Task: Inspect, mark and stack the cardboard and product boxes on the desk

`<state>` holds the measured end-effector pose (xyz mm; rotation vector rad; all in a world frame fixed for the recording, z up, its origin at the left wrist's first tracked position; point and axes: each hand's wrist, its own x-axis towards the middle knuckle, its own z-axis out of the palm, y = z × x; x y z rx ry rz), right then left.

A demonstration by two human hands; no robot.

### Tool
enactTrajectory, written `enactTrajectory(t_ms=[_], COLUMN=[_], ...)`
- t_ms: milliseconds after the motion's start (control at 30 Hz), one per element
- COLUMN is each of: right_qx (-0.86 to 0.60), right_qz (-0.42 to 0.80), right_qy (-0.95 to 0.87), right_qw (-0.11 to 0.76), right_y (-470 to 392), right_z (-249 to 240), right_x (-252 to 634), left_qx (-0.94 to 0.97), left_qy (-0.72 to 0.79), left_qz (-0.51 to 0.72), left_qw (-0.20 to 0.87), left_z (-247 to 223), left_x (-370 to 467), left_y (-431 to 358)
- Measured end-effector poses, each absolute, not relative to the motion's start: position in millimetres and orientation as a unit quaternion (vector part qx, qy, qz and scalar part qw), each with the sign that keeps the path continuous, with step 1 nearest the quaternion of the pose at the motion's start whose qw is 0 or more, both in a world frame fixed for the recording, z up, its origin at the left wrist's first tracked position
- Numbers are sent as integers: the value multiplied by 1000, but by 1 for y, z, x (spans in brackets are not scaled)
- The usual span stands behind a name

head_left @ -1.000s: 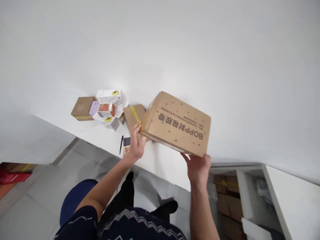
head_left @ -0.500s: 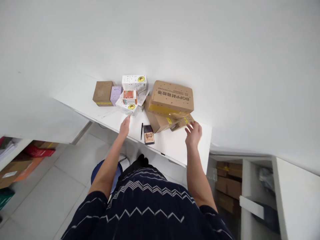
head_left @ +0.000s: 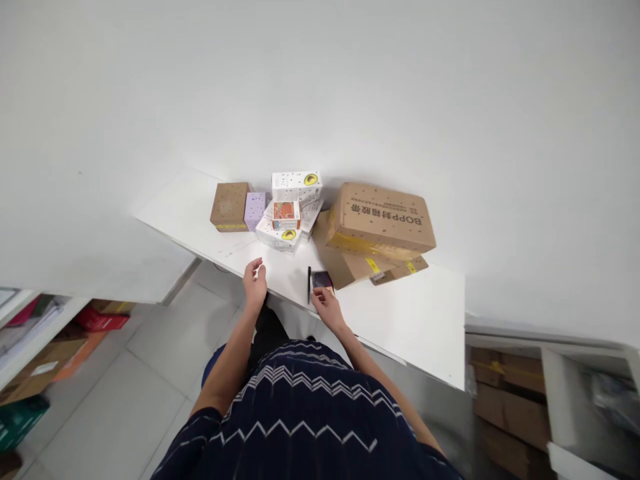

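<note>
My right hand [head_left: 327, 309] hangs over the lower part of a dark phone [head_left: 321, 279], covering some of it. Its fingers are loosely bent and a little apart, with nothing visible in them. The fingertips come close to a black pen [head_left: 309, 285] beside the phone; whether they touch it I cannot tell. My left hand [head_left: 255, 281] hovers at the front edge of the white table [head_left: 400, 333], empty, thumb apart from its curved fingers. Beyond it lie white avocado-print boxes [head_left: 277, 235], with a small orange-and-white box [head_left: 286, 213] on top.
A large cardboard carton [head_left: 383, 220] rests on flatter cardboard boxes [head_left: 350, 263] at the right. Farther left stand a brown box [head_left: 229, 205] and a lilac box [head_left: 255, 210]. The wall [head_left: 320, 87] backs the table. Shelving with cartons [head_left: 510, 400] is at lower right.
My right hand has moved left from beside the cardboard boxes to the phone and pen. My left hand has drawn back from the white boxes. The camera view has shifted.
</note>
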<state>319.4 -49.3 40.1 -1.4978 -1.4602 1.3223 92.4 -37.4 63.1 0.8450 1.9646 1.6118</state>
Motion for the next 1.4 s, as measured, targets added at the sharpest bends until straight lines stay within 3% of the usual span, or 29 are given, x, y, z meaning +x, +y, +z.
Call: enactTrajectory(t_ms=[167,267,433,667,967,1400], right_qx=[-576,-609,-647,-566,-580,-526], right_qz=[445,423,455,473,596,643], right_qy=[-546,-497,-432,-418,-293,-185], right_qw=[414,451,433,530,472,525], right_y=[36,89,138,63,-1,-2], right_z=[70,78,86,110,77,67], right_x=[258,223,187,181,187,181], left_qx=[452,484,404,383,282,255], left_qy=[677,665,632,548,579,549], left_qz=[526,462,404,504,448,425], left_qw=[249,332,524,547,620,673], left_z=[78,81,84,90,81,78], left_x=[35,17,27,22,14,11], left_y=[48,100,148,83,27,20])
